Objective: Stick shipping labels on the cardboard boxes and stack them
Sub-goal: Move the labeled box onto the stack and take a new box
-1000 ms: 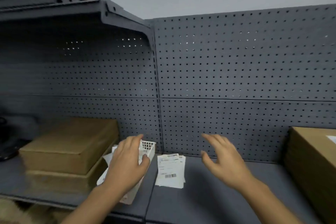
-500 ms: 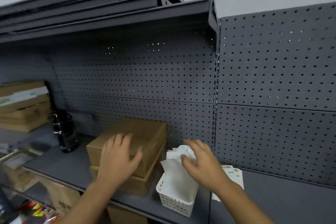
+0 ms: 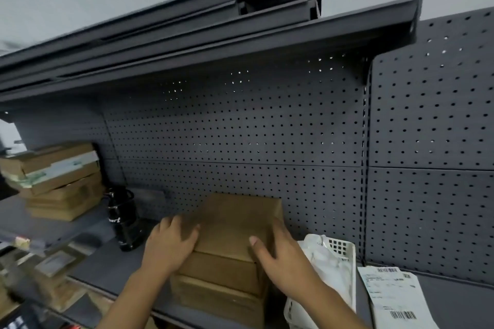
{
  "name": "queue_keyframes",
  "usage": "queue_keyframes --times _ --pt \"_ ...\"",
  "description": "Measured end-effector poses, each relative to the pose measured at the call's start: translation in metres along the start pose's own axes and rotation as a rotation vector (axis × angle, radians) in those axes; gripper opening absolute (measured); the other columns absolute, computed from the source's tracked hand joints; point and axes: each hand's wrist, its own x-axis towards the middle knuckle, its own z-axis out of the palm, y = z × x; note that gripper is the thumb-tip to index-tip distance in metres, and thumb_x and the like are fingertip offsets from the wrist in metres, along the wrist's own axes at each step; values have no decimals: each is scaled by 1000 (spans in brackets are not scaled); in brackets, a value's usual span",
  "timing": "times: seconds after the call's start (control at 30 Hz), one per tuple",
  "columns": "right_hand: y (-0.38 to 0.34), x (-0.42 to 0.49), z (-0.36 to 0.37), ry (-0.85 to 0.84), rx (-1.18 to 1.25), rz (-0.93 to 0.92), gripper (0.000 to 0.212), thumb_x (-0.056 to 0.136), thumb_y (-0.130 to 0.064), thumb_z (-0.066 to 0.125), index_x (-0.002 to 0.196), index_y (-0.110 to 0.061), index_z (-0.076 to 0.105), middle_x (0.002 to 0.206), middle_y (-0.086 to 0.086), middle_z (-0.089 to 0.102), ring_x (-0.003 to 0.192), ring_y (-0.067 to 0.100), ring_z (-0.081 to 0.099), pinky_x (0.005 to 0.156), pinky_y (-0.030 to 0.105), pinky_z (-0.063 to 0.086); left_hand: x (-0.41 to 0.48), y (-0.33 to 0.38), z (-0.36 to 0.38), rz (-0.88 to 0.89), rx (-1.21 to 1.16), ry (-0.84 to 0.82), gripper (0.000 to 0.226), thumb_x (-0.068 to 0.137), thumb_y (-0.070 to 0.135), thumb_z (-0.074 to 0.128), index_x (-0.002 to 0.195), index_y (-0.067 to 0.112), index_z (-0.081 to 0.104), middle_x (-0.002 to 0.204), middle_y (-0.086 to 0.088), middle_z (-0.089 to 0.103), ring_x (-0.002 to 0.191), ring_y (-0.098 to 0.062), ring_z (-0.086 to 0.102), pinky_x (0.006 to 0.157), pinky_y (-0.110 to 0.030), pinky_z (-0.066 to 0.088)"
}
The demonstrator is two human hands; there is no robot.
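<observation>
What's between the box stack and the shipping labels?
Head view: a white basket holding crumpled white paper stands between the box stack and the shipping labels, beside the right hand on the top box.

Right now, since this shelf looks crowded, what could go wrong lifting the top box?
The black bottle stands close to your left hand; an outward swing could topple it. The white basket sits beside your right hand and could get nudged. The lower box might drag along with the top box.
</observation>
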Motion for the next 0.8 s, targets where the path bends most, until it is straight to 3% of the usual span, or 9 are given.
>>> queue_keyframes --times 0.07,0.2,0.3,0.4,0.53,0.67,0.8 --pt "1 2 8 -42 26 22 91 86 -82 42 157 -28 23 161 -5 37 147 14 39 120 35 37 9 -14 3 -36 31 -60 81 85 81 39 145 26 46 138 -7 55 126 -33 55 95 -41 49" --pt "6 1 23 -116 81 126 94 85 -79 46 159 -27 19 159 -4 41 143 15 45 119 33 38 17 -23 9 -138 -230 -273 105 77 88 42 159 22 31 154 -8 49 130 -28 54 91 -33 45" --pt "8 -1 35 -109 160 180 95 85 -79 44 160 -28 15 161 -2 40 145 16 43 121 37 36 13 -23 14 -130 -354 -229 95 84 81 52 155 19 39 135 -4 58 109 -21 55 81 -31 46" --pt "10 1 46 -75 214 216 102 83 -78 40 162 -24 5 169 -1 24 156 16 23 127 41 25 8 -23 13 -153 -401 -167 93 78 85 54 146 22 50 122 2 62 105 -20 60 84 -35 52" --pt "-1 -3 44 -36 244 213 103 83 -78 39 163 -23 4 171 -2 18 157 15 17 128 42 21 -1 -15 5 -166 -422 -104 96 69 87 50 141 24 56 114 4 64 101 -21 61 85 -36 54" --pt "-12 -12 26 7 216 135 102 84 -81 40 162 -25 7 169 -3 21 155 13 23 127 41 25 -13 -5 -7 -183 -402 -98 102 66 86 45 146 24 52 117 2 60 105 -24 57 90 -40 51" --pt "-13 -31 -5 14 188 66 92 86 -79 44 159 -32 13 156 -12 40 139 6 45 118 33 40 -33 12 -17 -163 -411 -77 93 72 85 47 144 26 52 119 3 63 106 -24 58 88 -41 51"
